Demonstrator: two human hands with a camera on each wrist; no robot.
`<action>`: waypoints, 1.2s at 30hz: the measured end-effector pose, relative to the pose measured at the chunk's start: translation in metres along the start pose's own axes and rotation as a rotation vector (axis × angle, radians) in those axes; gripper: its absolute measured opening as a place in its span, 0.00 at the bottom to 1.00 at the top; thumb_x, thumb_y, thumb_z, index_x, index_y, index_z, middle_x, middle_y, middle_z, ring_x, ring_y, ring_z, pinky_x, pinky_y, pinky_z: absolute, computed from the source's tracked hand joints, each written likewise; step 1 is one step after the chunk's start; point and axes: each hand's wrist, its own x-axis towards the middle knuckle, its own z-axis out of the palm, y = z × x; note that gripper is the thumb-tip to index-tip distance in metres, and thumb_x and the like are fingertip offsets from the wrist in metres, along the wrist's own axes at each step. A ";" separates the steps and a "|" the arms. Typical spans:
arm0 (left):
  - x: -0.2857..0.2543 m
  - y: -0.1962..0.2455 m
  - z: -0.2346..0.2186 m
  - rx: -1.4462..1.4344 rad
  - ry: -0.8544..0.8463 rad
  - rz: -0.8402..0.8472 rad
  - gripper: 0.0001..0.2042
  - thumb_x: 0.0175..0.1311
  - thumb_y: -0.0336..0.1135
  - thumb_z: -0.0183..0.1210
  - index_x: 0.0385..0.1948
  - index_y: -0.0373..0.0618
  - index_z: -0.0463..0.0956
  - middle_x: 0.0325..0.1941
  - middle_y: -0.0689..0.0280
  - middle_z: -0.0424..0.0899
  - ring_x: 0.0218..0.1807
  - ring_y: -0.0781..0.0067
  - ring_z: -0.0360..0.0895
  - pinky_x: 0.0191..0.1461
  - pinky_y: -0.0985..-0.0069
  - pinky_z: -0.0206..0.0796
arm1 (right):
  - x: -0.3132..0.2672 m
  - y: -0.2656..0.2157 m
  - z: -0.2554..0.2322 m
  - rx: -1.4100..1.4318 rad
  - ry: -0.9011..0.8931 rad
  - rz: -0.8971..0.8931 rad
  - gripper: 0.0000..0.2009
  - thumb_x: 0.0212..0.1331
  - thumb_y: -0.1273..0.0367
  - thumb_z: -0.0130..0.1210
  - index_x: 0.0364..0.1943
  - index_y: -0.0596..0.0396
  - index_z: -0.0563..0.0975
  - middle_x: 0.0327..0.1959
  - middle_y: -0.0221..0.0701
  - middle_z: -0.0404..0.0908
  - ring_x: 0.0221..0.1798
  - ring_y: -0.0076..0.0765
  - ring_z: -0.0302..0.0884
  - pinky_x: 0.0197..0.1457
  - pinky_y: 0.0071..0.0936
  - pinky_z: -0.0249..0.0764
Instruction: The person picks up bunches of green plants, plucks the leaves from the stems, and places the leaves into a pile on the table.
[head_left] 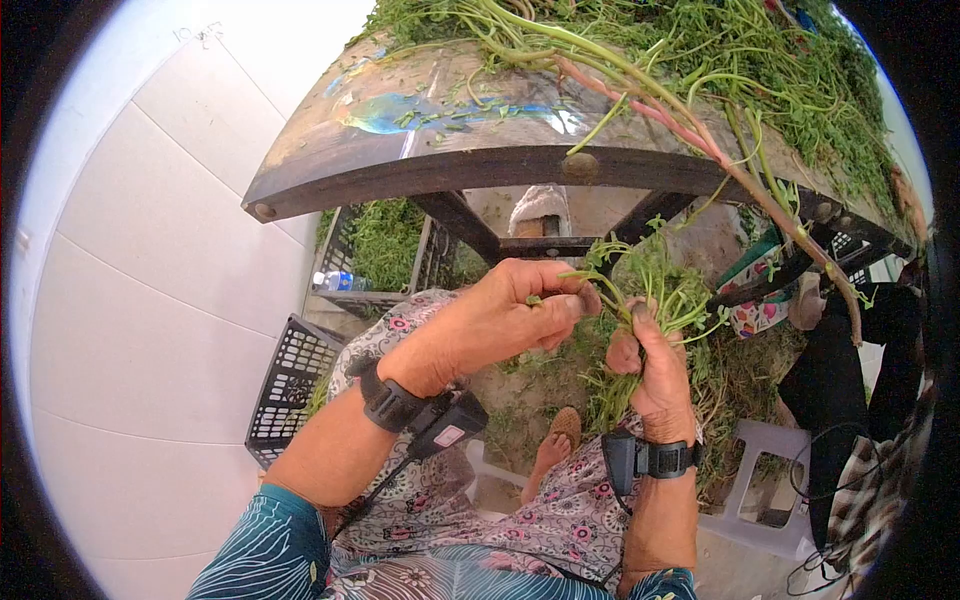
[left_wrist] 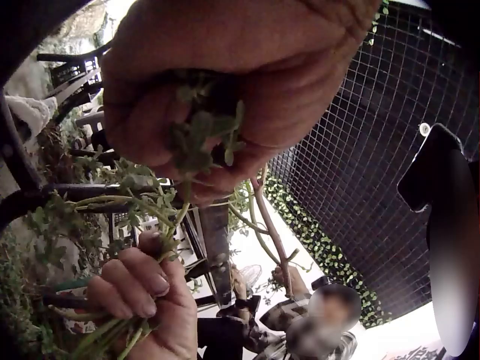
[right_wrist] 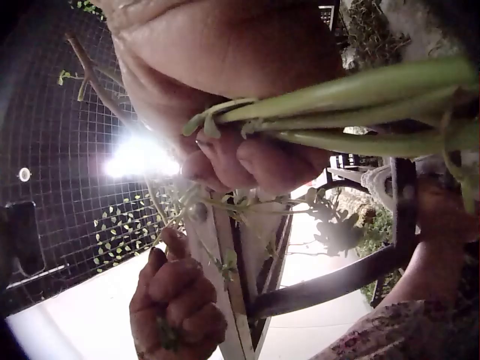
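Observation:
My right hand (head_left: 657, 365) grips a bunch of leafy green stems (head_left: 685, 300) over my lap, below the table edge. Thick pale-green stems (right_wrist: 352, 101) pass through its curled fingers in the right wrist view. Just beside it, my left hand (head_left: 525, 308) pinches a thin sprig at the bunch's top between thumb and forefinger. Small leaves (left_wrist: 199, 139) also sit inside the curled fingers of that hand in the left wrist view. The fingertips of both hands are dark-stained.
A heap of greens (head_left: 720, 70) covers much of the table (head_left: 300, 150). One long reddish branch (head_left: 765, 200) hangs over its edge. Below left stand a black crate (head_left: 425, 260) of greens, a bottle (head_left: 335, 281) and another crate (head_left: 290, 375). A plastic stool (head_left: 745, 470) and another person (left_wrist: 300, 322) are nearby.

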 end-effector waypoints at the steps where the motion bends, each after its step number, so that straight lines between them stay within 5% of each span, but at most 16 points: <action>1: 0.000 0.000 0.000 0.009 0.003 -0.003 0.10 0.61 0.38 0.49 0.34 0.42 0.73 0.18 0.79 0.65 0.21 0.90 0.57 0.23 0.89 0.50 | 0.000 0.000 0.000 0.004 -0.008 0.001 0.09 0.57 0.62 0.51 0.34 0.52 0.72 0.15 0.18 0.63 0.16 0.16 0.54 0.19 0.17 0.50; 36: 0.001 -0.002 -0.002 0.045 0.031 0.016 0.10 0.62 0.38 0.49 0.33 0.42 0.74 0.17 0.78 0.66 0.21 0.90 0.59 0.23 0.89 0.52 | 0.002 0.003 -0.002 -0.009 0.012 0.041 0.08 0.57 0.62 0.52 0.34 0.50 0.71 0.17 0.18 0.64 0.17 0.15 0.56 0.19 0.16 0.51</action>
